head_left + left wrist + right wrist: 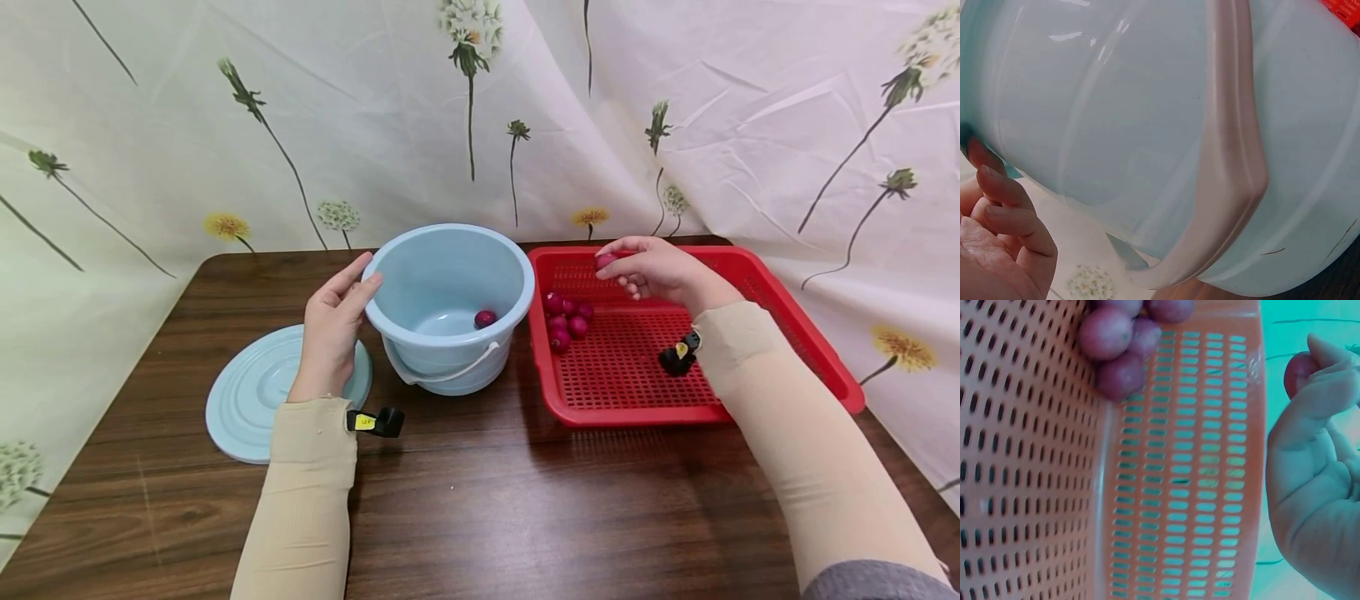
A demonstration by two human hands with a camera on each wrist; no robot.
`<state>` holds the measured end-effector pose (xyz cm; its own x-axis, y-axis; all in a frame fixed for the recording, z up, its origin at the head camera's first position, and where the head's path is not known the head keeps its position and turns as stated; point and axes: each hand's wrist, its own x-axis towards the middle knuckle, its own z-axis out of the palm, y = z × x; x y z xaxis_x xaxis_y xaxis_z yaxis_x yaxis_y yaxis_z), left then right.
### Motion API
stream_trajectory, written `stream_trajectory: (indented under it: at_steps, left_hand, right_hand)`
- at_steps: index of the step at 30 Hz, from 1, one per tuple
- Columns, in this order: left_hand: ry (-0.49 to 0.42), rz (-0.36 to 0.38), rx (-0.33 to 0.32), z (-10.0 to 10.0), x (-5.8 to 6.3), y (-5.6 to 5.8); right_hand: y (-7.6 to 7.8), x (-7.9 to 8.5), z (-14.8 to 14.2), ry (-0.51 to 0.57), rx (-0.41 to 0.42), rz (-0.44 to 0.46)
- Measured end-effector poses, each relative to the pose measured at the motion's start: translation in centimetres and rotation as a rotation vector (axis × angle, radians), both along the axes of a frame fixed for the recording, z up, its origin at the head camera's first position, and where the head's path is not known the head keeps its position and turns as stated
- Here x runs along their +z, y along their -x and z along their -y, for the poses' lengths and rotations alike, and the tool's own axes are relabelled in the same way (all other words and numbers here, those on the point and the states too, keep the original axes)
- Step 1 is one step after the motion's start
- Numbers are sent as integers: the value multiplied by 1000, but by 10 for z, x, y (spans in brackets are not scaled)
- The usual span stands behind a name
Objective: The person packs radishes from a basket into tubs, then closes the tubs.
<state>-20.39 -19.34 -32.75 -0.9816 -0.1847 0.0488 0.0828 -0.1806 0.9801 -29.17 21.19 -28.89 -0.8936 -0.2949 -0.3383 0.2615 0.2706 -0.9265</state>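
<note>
My left hand [330, 337] grips the near-left rim of a light blue bucket [442, 358], thumb over the edge. Its pale handle [1229, 125] hangs down the front in the left wrist view. One small red radish [485, 319] lies on the bucket's floor. Between thumb and fingertips, my right hand [660, 271] pinches another radish [604, 262] over the back left part of a red slotted basket [645, 417]. Several more radishes [577, 326] cluster against the basket's left side. In the right wrist view, the held radish [1299, 374] is partly hidden by the fingers.
A light blue round lid [243, 400] lies on the wooden table [480, 500] left of the bucket, partly behind my left wrist. The basket stands close to the bucket's right side. Flowered white cloth [375, 108] hangs behind the table.
</note>
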Motion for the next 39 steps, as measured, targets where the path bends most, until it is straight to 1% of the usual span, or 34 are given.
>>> stream_trajectory:
  at_steps: [5, 12, 17, 24, 27, 31, 34, 39]
  left_hand:
    - [-2, 0, 1, 0, -1, 1]
    - [-10, -8, 1, 0, -2, 3]
    - [-7, -9, 2, 0, -2, 2]
    - [4, -7, 1, 0, -2, 2]
    - [7, -8, 1, 0, -1, 2]
    - [7, -10, 5, -1, -1, 2]
    - [6, -10, 7, 0, -1, 2]
    - [6, -10, 7, 0, -1, 2]
  right_hand:
    - [-3, 7, 9, 6, -13, -30]
    - [-6, 13, 24, -2, 17, -77]
    - [-8, 16, 33, 14, 24, -100]
    - [-13, 22, 46, 82, 37, -139]
    - [-16, 25, 52, 99, 56, -161]
    - [-20, 28, 62, 119, 87, -175]
    - [-22, 30, 70, 135, 92, -172]
    - [-24, 32, 82, 145, 66, -171]
